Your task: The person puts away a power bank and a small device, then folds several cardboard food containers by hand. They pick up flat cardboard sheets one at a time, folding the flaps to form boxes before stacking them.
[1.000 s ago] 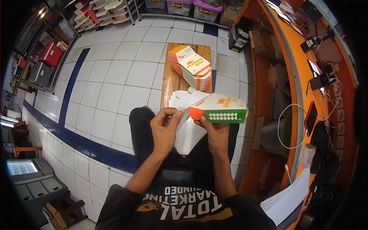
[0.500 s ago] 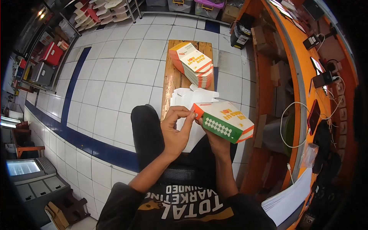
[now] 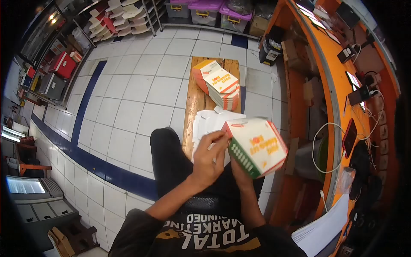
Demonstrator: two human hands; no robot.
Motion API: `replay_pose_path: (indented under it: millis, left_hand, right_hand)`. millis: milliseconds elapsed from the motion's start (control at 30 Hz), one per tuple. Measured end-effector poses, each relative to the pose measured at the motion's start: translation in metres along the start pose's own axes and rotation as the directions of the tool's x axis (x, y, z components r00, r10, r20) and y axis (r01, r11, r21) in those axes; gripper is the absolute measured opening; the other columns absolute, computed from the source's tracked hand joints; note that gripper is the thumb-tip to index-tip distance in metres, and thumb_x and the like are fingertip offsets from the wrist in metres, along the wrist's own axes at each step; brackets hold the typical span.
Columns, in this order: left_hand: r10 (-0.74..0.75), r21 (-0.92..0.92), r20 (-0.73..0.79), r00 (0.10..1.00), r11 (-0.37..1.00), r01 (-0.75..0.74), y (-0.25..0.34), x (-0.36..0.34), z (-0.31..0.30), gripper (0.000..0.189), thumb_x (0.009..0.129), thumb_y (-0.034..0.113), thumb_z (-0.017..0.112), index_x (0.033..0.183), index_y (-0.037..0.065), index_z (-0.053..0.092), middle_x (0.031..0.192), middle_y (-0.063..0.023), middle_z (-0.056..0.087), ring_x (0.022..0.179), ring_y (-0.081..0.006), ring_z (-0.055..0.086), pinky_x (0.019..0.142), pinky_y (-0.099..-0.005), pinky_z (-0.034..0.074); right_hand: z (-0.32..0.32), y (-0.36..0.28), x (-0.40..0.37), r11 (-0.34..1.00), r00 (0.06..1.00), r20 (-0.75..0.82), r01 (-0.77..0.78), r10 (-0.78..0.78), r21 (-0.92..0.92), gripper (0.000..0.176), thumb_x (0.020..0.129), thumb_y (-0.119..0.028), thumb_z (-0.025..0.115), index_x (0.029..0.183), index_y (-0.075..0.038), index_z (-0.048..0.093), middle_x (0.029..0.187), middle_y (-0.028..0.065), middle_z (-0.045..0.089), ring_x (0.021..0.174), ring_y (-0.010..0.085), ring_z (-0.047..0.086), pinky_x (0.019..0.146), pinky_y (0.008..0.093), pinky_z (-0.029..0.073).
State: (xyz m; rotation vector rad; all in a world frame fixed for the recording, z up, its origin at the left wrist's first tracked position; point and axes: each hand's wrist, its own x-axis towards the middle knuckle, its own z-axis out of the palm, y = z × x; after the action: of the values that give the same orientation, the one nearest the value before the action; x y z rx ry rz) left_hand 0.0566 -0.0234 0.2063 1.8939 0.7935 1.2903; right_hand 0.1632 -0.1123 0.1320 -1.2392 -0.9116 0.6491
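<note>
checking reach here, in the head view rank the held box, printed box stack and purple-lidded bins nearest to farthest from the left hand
1. Held box, immediately right of the left hand
2. Printed box stack, ahead on the bench
3. Purple-lidded bins, far ahead beyond the bench

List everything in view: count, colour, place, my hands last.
Bench: 1, brown wood, ahead
Printed box: 1, white, green and red, held
Carton stack: 1, white and orange, bench's far end
Cardboard pieces: several, white, bench's near end
Floor tiles: many, white and blue, below
Bins: at least 3, purple-lidded, room's far side
Counter: 1, orange, right
Paper stack: 1, white, counter's near end
Cables: several, white, on counter
Left hand: 1, bare, at box's end
Right hand: 1, bare, under box, partly hidden
</note>
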Motion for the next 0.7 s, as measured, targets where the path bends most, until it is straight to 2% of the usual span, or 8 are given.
replay_pose_path:
  millis: [33, 67, 233, 300, 433, 567, 633, 700]
  left_hand:
    - [0.135, 0.156, 0.012, 0.991, 0.978, -0.135, 0.000, 0.000, 0.002, 0.022, 0.085, -0.007, 0.068, 0.107, -0.005, 0.069, 0.109, -0.0181, 0.064, 0.087, -0.0289, 0.067, 0.079, -0.0338, 0.055]
    - [0.167, 0.161, 0.037, 0.985, 0.972, -0.170, -0.001, 0.001, 0.001, 0.031, 0.083, -0.006, 0.070, 0.114, -0.005, 0.067, 0.115, -0.0202, 0.062, 0.089, -0.0327, 0.067, 0.079, -0.0364, 0.056]
    - [0.201, 0.268, 0.010, 0.979, 0.943, -0.197, -0.012, 0.008, -0.008, 0.034, 0.078, 0.002, 0.077, 0.107, -0.003, 0.061, 0.104, -0.0190, 0.061, 0.087, -0.0332, 0.065, 0.072, -0.0357, 0.055]
    - [0.152, 0.122, -0.032, 0.988, 0.982, -0.147, -0.019, 0.012, -0.014, 0.030, 0.072, 0.004, 0.080, 0.093, 0.000, 0.060, 0.093, -0.0159, 0.060, 0.080, -0.0316, 0.063, 0.068, -0.0354, 0.052]
    - [0.085, 0.037, 0.008, 0.996, 0.996, -0.086, -0.014, 0.010, -0.024, 0.030, 0.076, 0.008, 0.082, 0.092, 0.001, 0.059, 0.085, -0.0130, 0.060, 0.072, -0.0234, 0.063, 0.063, -0.0319, 0.050]
    - [0.146, 0.055, 0.005, 0.989, 0.988, -0.146, -0.020, 0.009, -0.029, 0.027, 0.080, 0.009, 0.081, 0.093, 0.000, 0.060, 0.087, -0.0131, 0.064, 0.071, -0.0218, 0.065, 0.063, -0.0292, 0.051]
    - [0.164, -0.013, -0.001, 0.986, 0.986, -0.164, -0.023, 0.006, -0.027, 0.030, 0.078, -0.001, 0.076, 0.103, -0.003, 0.060, 0.099, -0.0172, 0.068, 0.080, -0.0289, 0.071, 0.067, -0.0311, 0.057]
    - [0.143, -0.002, 0.052, 0.988, 0.990, -0.143, -0.025, 0.003, -0.021, 0.030, 0.078, -0.003, 0.074, 0.105, -0.003, 0.061, 0.102, -0.0175, 0.068, 0.082, -0.0295, 0.071, 0.069, -0.0320, 0.058]
  right_hand:
    - [-0.001, 0.015, -0.009, 0.977, 0.999, -0.040, -0.024, 0.033, 0.210, 0.044, 0.094, -0.004, 0.068, 0.136, -0.004, 0.056, 0.129, 0.0089, 0.062, 0.119, 0.0216, 0.058, 0.102, 0.0339, 0.047]
    - [-0.014, 0.020, -0.012, 0.973, 0.995, 0.086, 0.059, -0.041, -0.222, 0.051, 0.095, -0.004, 0.063, 0.143, -0.003, 0.047, 0.138, 0.0114, 0.056, 0.128, 0.0234, 0.052, 0.109, 0.0368, 0.041]
    - [-0.002, 0.018, -0.003, 0.969, 0.994, 0.089, 0.086, -0.067, -0.231, 0.050, 0.095, -0.004, 0.064, 0.142, -0.003, 0.047, 0.136, 0.0112, 0.056, 0.126, 0.0229, 0.053, 0.107, 0.0365, 0.042]
    - [-0.022, 0.017, -0.022, 0.967, 0.993, 0.089, 0.096, -0.077, -0.236, 0.050, 0.095, -0.004, 0.064, 0.142, -0.003, 0.047, 0.135, 0.0112, 0.057, 0.126, 0.0226, 0.053, 0.107, 0.0363, 0.042]
    - [-0.023, 0.016, -0.021, 0.965, 0.994, 0.084, 0.092, -0.074, -0.247, 0.049, 0.095, -0.004, 0.064, 0.141, -0.002, 0.048, 0.133, 0.0110, 0.057, 0.124, 0.0221, 0.054, 0.106, 0.0359, 0.043]
    - [-0.033, 0.015, -0.026, 0.965, 0.994, 0.091, 0.082, -0.061, -0.249, 0.048, 0.094, -0.004, 0.065, 0.140, -0.002, 0.048, 0.131, 0.0109, 0.058, 0.122, 0.0216, 0.055, 0.105, 0.0356, 0.044]
    - [-0.014, 0.013, -0.001, 0.963, 0.994, 0.090, 0.077, -0.056, -0.257, 0.048, 0.094, -0.004, 0.065, 0.139, -0.002, 0.049, 0.131, 0.0108, 0.058, 0.121, 0.0213, 0.055, 0.104, 0.0354, 0.044]
    - [-0.032, 0.014, -0.041, 0.960, 0.994, 0.090, 0.076, -0.054, -0.268, 0.048, 0.094, -0.004, 0.065, 0.139, -0.002, 0.049, 0.130, 0.0108, 0.059, 0.121, 0.0211, 0.055, 0.103, 0.0352, 0.045]
